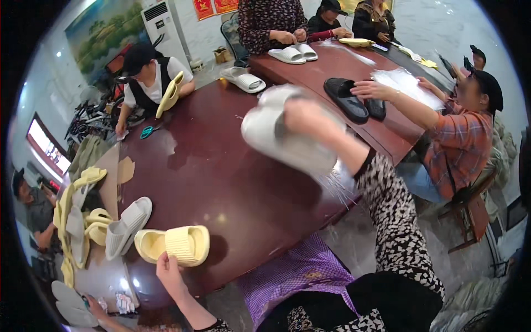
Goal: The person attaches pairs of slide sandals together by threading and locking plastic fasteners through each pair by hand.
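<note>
Near the table's front left corner, my left hand (170,272) pinches the strap side of a yellow slipper (193,242), which rests sole-down on the dark red table (221,188). My right hand (312,123), blurred by motion, is raised over the table's right part. Its fingers are round a pair of pale grey slippers (263,131), also smeared. Thin clear strands (337,185) show below these slippers at the table edge; I cannot make out what they belong to.
Another grey slipper (127,229) and several yellow ones (63,213) lie at the left. Blue-handled scissors (146,132) lie farther back. Black slippers (348,99) sit by a co-worker's hand (376,90) at right. Grey slippers (243,81) and white slippers (293,53) stand farther off.
</note>
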Demonstrator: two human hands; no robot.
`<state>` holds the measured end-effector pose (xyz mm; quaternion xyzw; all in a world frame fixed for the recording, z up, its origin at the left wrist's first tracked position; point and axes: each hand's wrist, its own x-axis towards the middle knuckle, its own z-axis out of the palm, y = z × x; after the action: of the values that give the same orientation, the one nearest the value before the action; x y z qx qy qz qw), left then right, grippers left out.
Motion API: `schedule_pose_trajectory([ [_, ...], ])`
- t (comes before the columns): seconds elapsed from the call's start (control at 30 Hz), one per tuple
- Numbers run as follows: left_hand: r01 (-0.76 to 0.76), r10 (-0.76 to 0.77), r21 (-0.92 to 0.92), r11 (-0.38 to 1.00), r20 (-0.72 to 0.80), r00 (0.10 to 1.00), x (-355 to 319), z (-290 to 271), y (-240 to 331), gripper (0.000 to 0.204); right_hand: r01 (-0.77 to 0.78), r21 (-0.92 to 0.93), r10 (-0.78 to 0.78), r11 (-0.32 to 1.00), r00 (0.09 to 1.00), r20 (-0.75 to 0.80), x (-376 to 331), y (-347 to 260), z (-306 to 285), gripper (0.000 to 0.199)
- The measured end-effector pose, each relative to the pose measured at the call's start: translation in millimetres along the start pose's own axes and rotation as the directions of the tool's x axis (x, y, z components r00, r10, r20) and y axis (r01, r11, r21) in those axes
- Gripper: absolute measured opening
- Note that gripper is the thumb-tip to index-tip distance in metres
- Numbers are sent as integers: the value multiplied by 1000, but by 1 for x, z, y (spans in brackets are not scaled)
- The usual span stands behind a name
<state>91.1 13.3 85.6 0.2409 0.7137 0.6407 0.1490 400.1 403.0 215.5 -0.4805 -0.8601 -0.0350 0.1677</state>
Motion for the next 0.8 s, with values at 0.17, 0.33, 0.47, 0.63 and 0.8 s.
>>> schedule_pose_trajectory([
  [0.17, 11, -6, -26, 1000, 158, 987, -16, 72, 31, 29, -219, 34, 211, 975, 867, -451, 57, 105, -58, 25],
  [0.33, -46, 56, -53, 998, 209, 976, -22, 127, 32, 31, 367, 522, -238, 770, 924, -299, 11, 38, -3, 26],
  [0.47, -79, 109, -210, 975, 134, 985, -30, 155, 26, 28, -85, 765, -418, 639, 796, 437, -80, -51, 27, 31],
  [0.63, -117, 148, -172, 978, 182, 972, -35, 156, 19, 25, -349, 897, -366, 270, 824, 431, -120, -85, 74, 38],
  [0.8, -244, 287, 354, 903, -76, 955, -22, 120, 30, 45, -477, 877, -258, 64, 841, 476, -143, -88, 80, 37],
])
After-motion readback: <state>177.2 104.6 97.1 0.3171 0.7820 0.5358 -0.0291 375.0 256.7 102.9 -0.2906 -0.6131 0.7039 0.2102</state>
